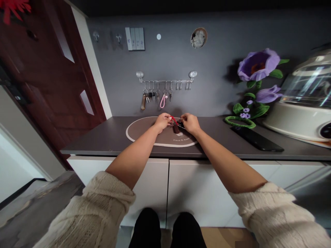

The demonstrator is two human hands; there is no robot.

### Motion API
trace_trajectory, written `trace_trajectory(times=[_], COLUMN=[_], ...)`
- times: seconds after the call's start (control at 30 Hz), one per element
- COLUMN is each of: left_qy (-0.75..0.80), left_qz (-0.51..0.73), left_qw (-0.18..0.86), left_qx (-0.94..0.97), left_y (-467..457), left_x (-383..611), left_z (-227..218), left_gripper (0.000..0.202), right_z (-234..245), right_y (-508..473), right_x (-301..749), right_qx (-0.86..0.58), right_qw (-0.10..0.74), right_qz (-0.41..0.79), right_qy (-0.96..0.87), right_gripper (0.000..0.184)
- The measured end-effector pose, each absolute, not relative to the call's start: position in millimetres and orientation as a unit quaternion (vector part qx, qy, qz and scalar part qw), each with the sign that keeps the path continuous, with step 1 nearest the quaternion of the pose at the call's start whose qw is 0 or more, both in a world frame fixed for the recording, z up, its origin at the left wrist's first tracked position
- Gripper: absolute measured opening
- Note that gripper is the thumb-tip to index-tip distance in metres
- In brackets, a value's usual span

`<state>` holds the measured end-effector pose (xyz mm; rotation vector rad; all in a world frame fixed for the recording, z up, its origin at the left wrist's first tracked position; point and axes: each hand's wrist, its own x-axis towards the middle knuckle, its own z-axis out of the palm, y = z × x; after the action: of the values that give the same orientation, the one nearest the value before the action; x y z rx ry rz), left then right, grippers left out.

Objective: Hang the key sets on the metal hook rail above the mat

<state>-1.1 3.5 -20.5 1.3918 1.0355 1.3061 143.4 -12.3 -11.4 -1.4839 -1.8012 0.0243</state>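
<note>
My left hand (162,122) is closed in a pinch on one end of a red cord (174,120) above the oval brown mat (139,129). Opposite it, my right hand (190,123) has its fingers pinched together over a small dark item (180,123), perhaps part of a bunch of keys. Its exact kind is too small to make out. The red cord slants down from the left fingers toward the right ones. Printed on the mat between and below the hands is a brown and white picture with lettering.
On the wall behind, a clear hook rail (167,81) carries several key rings, one with a pink loop (162,101). Toward the right stand purple crafted flowers (260,65), a black phone (257,138) and a white appliance with a clear lid (300,113). A dark red door (57,69) is at left.
</note>
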Motion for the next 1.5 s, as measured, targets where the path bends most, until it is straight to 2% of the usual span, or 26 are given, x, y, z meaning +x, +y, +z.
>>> trace_trajectory(times=[0.3, 0.8, 1.13, 1.5], left_qy=[0.360, 0.225, 0.139, 0.142], left_qz=[0.548, 0.576, 0.601, 0.615], left_qw=[0.562, 0.618, 0.625, 0.612], left_qx=[0.505, 0.485, 0.479, 0.477], left_y=[2, -7, -9, -10], left_x=[-3, -12, -17, -17], left_z=[-13, 0, 5, 6], left_gripper=[0.003, 0.010, 0.008, 0.010], right_z=[-12, -12, -6, -3], right_y=[-12, -11, -22, -27], right_x=[144, 143, 136, 132], right_qx=[-0.578, -0.553, -0.486, -0.439], right_qw=[0.392, 0.417, 0.459, 0.492], right_qz=[0.002, 0.016, 0.044, 0.093], right_qy=[-0.715, -0.721, -0.743, -0.746], right_gripper=[0.021, 0.018, 0.022, 0.023])
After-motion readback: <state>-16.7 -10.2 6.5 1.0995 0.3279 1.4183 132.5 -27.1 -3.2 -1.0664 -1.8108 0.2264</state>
